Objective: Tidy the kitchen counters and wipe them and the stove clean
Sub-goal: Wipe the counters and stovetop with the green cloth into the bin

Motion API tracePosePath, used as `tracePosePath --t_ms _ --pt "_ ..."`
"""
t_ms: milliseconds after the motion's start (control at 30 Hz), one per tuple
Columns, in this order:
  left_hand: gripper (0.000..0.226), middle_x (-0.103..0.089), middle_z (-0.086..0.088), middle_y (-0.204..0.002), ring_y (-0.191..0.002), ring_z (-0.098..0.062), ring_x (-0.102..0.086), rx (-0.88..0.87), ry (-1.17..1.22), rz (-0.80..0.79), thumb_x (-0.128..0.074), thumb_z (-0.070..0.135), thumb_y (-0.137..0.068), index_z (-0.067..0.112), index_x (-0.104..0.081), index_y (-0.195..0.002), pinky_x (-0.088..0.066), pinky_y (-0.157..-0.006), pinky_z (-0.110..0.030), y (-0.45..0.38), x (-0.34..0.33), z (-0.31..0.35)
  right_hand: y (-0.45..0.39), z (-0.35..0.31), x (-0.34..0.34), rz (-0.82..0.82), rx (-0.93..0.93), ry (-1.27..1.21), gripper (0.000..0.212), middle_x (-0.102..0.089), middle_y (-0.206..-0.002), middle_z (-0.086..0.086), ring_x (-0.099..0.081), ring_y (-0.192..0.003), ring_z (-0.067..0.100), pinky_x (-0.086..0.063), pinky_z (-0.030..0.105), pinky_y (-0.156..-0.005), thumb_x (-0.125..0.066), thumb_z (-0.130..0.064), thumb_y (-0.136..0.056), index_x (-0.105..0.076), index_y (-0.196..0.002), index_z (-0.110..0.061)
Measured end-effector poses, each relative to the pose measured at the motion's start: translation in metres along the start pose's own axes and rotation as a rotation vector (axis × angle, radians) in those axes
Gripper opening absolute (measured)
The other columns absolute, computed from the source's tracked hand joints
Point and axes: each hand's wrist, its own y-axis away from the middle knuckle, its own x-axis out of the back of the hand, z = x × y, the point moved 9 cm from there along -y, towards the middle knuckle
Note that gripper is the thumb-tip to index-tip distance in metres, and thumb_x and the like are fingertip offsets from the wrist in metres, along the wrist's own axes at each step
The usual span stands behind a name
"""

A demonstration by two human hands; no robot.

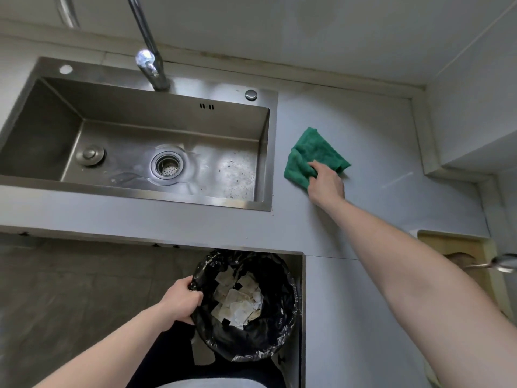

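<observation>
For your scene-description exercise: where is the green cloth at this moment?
In the head view, the green cloth lies on the grey counter just right of the sink, gripped at its near edge by the right hand.

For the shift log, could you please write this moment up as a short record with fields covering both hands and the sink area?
right hand: right hand grips the green cloth on the counter, right of the sink
left hand: left hand holds the rim of the bin, which is lined with a black bag and sits below the counter edge
bin contents: crumpled paper scraps
sink: sink holds no dishes; strainer in drain, loose plug beside it
tap: tap behind the basin
</observation>
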Motion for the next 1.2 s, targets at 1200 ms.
tracePosePath --t_ms 1200 --pt "0.038 -0.075 -0.019 -0.102 -0.083 -0.034 -0.077 -0.044 -0.059 -0.049 -0.044 0.001 -0.08 0.014 -0.069 -0.106 -0.065 -0.065 -0.044 0.007 0.013 -0.003 0.151 -0.041 -0.032 -0.203 0.212 -0.062 0.035 -0.067 -0.126 -0.011 -0.063 -0.112 0.023 -0.052 0.036 -0.092 -0.053 -0.012 -0.092 -0.057 -0.118 -0.036"
